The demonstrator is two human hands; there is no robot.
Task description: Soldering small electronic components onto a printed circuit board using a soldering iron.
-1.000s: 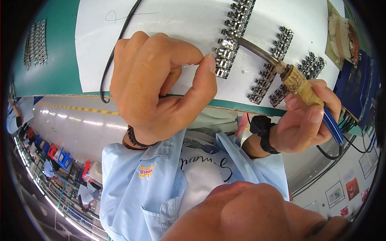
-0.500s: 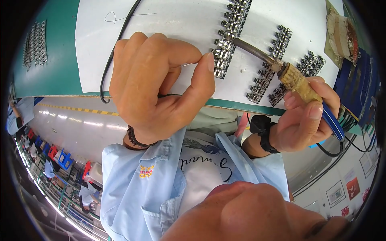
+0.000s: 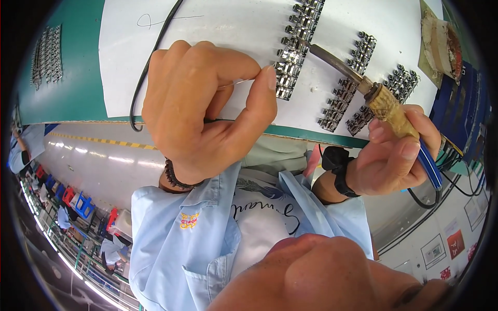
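Soldering iron (image 3: 385, 105) fills right hand (image 3: 385, 161), left hand (image 3: 199, 103) pinches wire (image 3: 238, 82); papered bench (image 3: 78, 78) overlooks floor (image 3: 98, 168).

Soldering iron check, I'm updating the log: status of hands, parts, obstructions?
Left hand pinching thin wire. Right hand gripping soldering iron, tip at long metal-part row, contact unclear. Black cable on white paper, left of row, not crossing it.

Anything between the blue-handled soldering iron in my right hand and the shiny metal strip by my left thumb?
Nothing visible: the blue-handled soldering iron in your right hand ends at the shiny metal strip; contact is unclear.
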